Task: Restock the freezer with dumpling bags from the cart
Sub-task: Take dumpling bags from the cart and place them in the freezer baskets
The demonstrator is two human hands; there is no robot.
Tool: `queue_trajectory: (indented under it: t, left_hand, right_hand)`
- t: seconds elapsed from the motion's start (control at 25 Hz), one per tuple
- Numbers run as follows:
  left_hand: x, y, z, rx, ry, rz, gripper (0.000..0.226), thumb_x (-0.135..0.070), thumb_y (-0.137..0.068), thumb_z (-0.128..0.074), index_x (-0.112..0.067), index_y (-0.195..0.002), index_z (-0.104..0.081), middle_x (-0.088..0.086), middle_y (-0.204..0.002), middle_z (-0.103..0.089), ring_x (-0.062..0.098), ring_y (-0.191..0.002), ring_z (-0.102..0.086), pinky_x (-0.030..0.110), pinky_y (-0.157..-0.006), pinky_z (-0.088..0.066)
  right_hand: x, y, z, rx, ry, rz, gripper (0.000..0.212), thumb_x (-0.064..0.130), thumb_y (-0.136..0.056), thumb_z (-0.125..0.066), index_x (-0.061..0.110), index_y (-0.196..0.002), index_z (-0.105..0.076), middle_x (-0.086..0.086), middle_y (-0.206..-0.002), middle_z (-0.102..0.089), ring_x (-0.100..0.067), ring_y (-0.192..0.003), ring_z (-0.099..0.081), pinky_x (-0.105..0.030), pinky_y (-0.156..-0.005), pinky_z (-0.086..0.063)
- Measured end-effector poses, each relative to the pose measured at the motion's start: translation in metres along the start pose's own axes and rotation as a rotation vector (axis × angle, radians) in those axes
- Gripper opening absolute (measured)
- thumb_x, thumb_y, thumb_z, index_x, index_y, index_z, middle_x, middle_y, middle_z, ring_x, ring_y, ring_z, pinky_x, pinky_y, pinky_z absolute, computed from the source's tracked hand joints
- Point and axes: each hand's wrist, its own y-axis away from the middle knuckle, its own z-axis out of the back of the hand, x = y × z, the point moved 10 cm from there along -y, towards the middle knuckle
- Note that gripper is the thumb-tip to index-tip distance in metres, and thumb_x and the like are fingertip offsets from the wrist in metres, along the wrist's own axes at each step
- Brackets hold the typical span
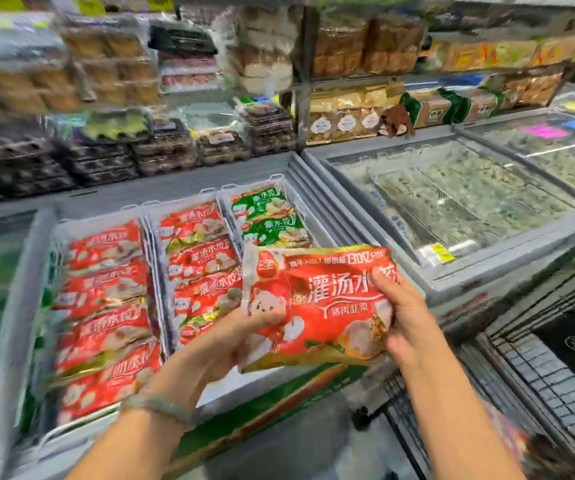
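The left hand grips the near left edge of a red dumpling bag, its fingers curled round it. The right hand clasps the bag's right end, thumb over the print. The bag is held in the air above the near right corner of the open freezer. Inside, baskets hold rows of red bags on the left and in the middle, with green bags at the far right. A wire cart stands near, on the right.
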Motion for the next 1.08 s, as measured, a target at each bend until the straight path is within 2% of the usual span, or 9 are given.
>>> queue_trajectory:
  t: [0.16, 0.4, 0.56, 0.64, 0.72, 0.8, 0.88, 0.96, 1.08]
  left_hand:
    - [-0.018, 0.009, 0.070, -0.100, 0.082, -0.098, 0.032, -0.009, -0.080, -0.068, -0.009, -0.112, -0.062, 0.006, -0.101, -0.075, 0.017, -0.086, -0.073, 0.023, -0.072, -0.058]
    - [-0.036, 0.018, 0.143, -0.219, 0.215, -0.168, 0.012, -0.002, -0.087, -0.058, -0.010, -0.093, -0.064, 0.005, -0.075, -0.076, 0.016, -0.061, -0.072, 0.023, -0.052, -0.056]
    - [-0.040, 0.006, 0.177, -0.249, 0.233, -0.167, 0.025, -0.012, -0.077, -0.066, -0.006, -0.101, -0.066, 0.010, -0.092, -0.076, 0.020, -0.076, -0.074, 0.032, -0.073, -0.058]
    - [-0.040, -0.008, 0.194, -0.271, 0.218, -0.130, 0.026, -0.012, -0.077, -0.068, -0.006, -0.102, -0.067, 0.012, -0.096, -0.075, 0.021, -0.081, -0.073, 0.036, -0.082, -0.057]
    - [-0.036, -0.029, 0.220, -0.334, 0.122, -0.063, 0.036, -0.022, -0.077, -0.073, -0.005, -0.108, -0.067, 0.009, -0.102, -0.075, 0.020, -0.092, -0.072, 0.037, -0.092, -0.054]
    - [-0.024, -0.054, 0.254, -0.427, 0.056, 0.029, 0.063, -0.053, -0.069, -0.074, -0.011, -0.116, -0.065, 0.004, -0.111, -0.072, 0.021, -0.107, -0.067, 0.040, -0.103, -0.046]
    - [-0.005, -0.078, 0.284, -0.518, 0.153, 0.141, 0.075, -0.076, -0.070, -0.056, -0.021, -0.121, -0.063, 0.004, -0.121, -0.068, 0.023, -0.114, -0.062, 0.044, -0.106, -0.041]
    - [0.007, -0.101, 0.303, -0.598, 0.269, 0.178, 0.069, -0.071, -0.083, -0.042, -0.019, -0.124, -0.060, 0.009, -0.120, -0.068, 0.027, -0.110, -0.064, 0.046, -0.102, -0.046]
    - [0.007, -0.128, 0.329, -0.725, 0.259, 0.205, 0.070, -0.070, -0.084, -0.039, -0.014, -0.119, -0.062, 0.014, -0.116, -0.068, 0.031, -0.107, -0.065, 0.048, -0.097, -0.049]
  right_hand:
    - [-0.048, -0.031, -0.053, 0.026, -0.090, -0.147, 0.028, 0.025, -0.088, -0.057, 0.005, -0.105, -0.065, -0.014, -0.088, -0.075, -0.025, -0.075, -0.073, -0.044, -0.073, -0.058]
    - [-0.113, -0.084, -0.072, -0.048, 0.049, -0.278, 0.021, 0.019, -0.094, -0.050, 0.011, -0.106, -0.065, -0.007, -0.085, -0.075, -0.016, -0.069, -0.072, -0.029, -0.059, -0.059]
    - [-0.154, -0.122, -0.073, -0.115, 0.315, -0.376, 0.020, 0.006, -0.088, -0.060, 0.007, -0.106, -0.066, 0.000, -0.067, -0.074, -0.014, -0.061, -0.067, -0.021, -0.050, -0.050]
    - [-0.170, -0.140, -0.077, -0.123, 0.325, -0.470, 0.010, 0.000, -0.089, -0.056, 0.002, -0.093, -0.064, -0.005, -0.057, -0.071, -0.013, -0.047, -0.066, -0.018, -0.040, -0.048]
    - [-0.182, -0.163, -0.079, -0.137, 0.339, -0.534, 0.007, 0.003, -0.091, -0.054, 0.004, -0.092, -0.061, -0.009, -0.062, -0.069, -0.018, -0.053, -0.066, -0.024, -0.049, -0.053]
    - [-0.188, -0.195, -0.082, -0.123, 0.404, -0.549, 0.004, 0.009, -0.091, -0.056, 0.010, -0.088, -0.058, -0.009, -0.071, -0.066, -0.021, -0.066, -0.059, -0.033, -0.065, -0.049]
    - [-0.196, -0.227, -0.090, -0.089, 0.445, -0.577, 0.014, 0.012, -0.094, -0.052, 0.013, -0.080, -0.053, -0.010, -0.074, -0.063, -0.022, -0.069, -0.055, -0.036, -0.069, -0.047]
    - [-0.203, -0.255, -0.097, -0.093, 0.501, -0.611, 0.015, 0.011, -0.098, -0.046, 0.011, -0.085, -0.054, -0.014, -0.081, -0.064, -0.026, -0.074, -0.059, -0.040, -0.073, -0.050]
    - [-0.224, -0.293, -0.101, -0.120, 0.504, -0.710, 0.025, 0.008, -0.096, -0.047, -0.003, -0.116, -0.056, -0.025, -0.109, -0.067, -0.038, -0.100, -0.065, -0.055, -0.088, -0.052]
